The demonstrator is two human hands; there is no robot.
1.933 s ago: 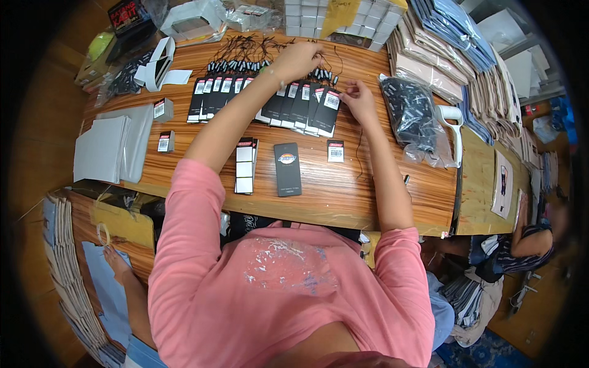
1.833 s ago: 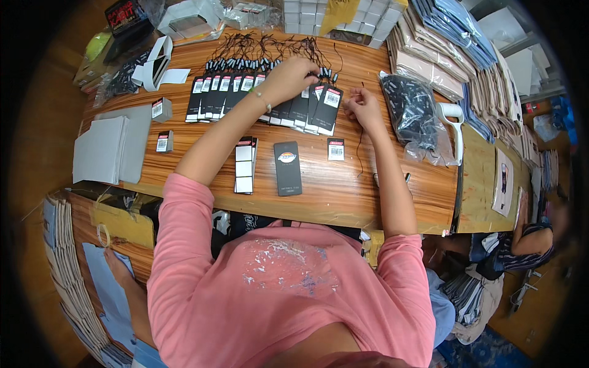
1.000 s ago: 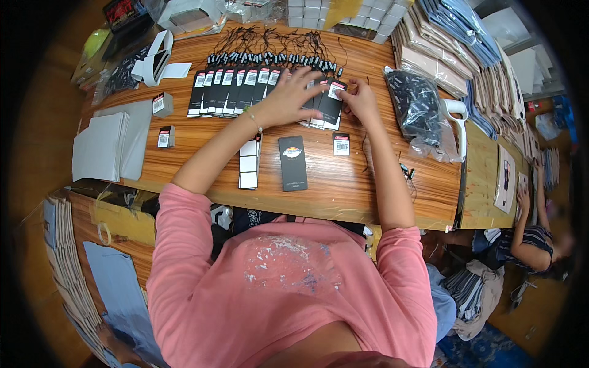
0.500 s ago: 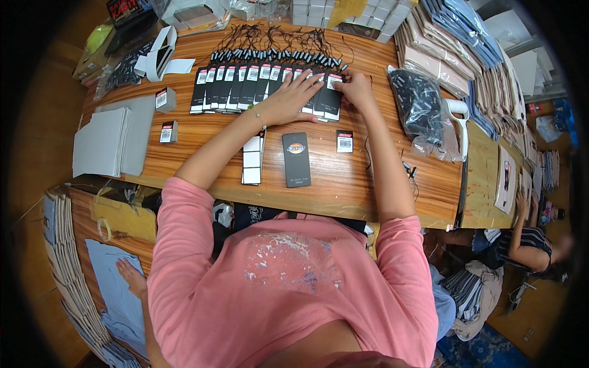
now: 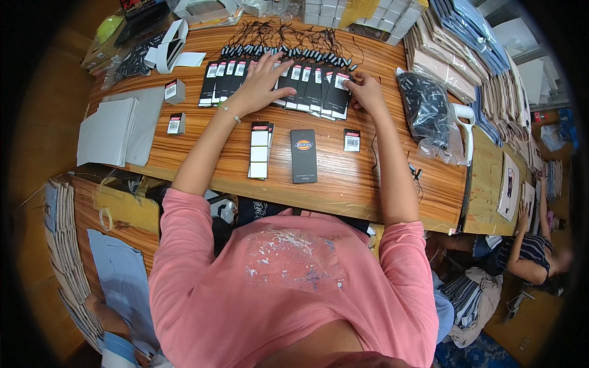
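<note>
A fanned row of black hang tags (image 5: 310,92) with barcode stickers lies across the wooden table, with black strings (image 5: 294,35) spread behind them. My left hand (image 5: 261,86) rests on the middle of the row, open, its fingers spread. At the right end, my right hand (image 5: 367,93) has its thumb over the edge of the last tag and its index finger by the upper corner; its other fingers are curled and partly hidden. In front lie a strip of white labels (image 5: 259,150), a single black tag (image 5: 304,156) with an oval emblem and a small barcode-sticker stack (image 5: 351,140).
Two more sticker stacks (image 5: 175,92) and grey-white sheets (image 5: 107,132) are on the left. A plastic bag of black string fasteners (image 5: 426,104) and a white tape dispenser (image 5: 464,132) stand right, beside folded garments (image 5: 442,67). White boxes (image 5: 368,18) line the back. Other people work on both sides.
My left hand has slid leftward along the tags. My right hand stays at the row's right end. At lower left, another person's hand has moved down over the blue cloth.
</note>
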